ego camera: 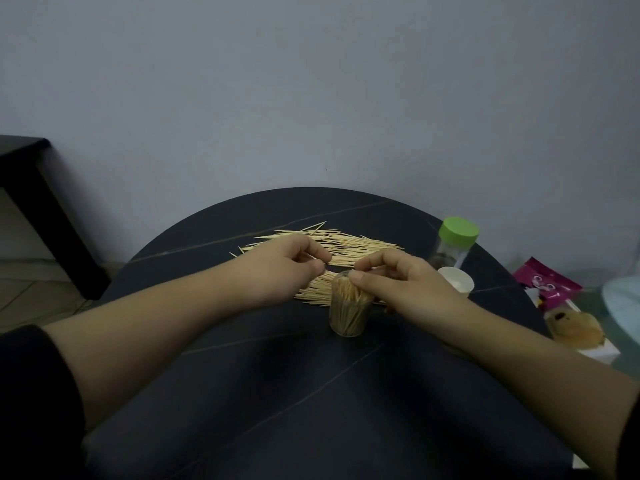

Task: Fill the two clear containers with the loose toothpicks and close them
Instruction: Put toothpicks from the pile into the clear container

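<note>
On the round dark table in front of the person, a clear container stands upright near the middle, its mouth uncovered and its body already packed with toothpicks standing on end. The right hand sits over the top of it, thumb against the near side of the rim and forefinger curled over the far side, so the grip is a narrow one around the mouth of the container. The other fingers are tucked loosely behind. Just to the left of the mouth, the left hand has its thumb and forefinger drawn together in a tight pinch on what looks like a few thin sticks, though they are hard to make out against the skin. Behind and beneath both hands lie the loose toothpicks, spread in a flat, roughly aligned heap across the far half of the table, with a second patch showing just beside the container's left side. At the right edge of the table stands the second container, upright and closed with a green lid. Just in front of it rests a small white cap, open side up. Beyond the table's edge on the right lies a magenta packet, and a piece of dark furniture stands against the wall at the left.
</note>
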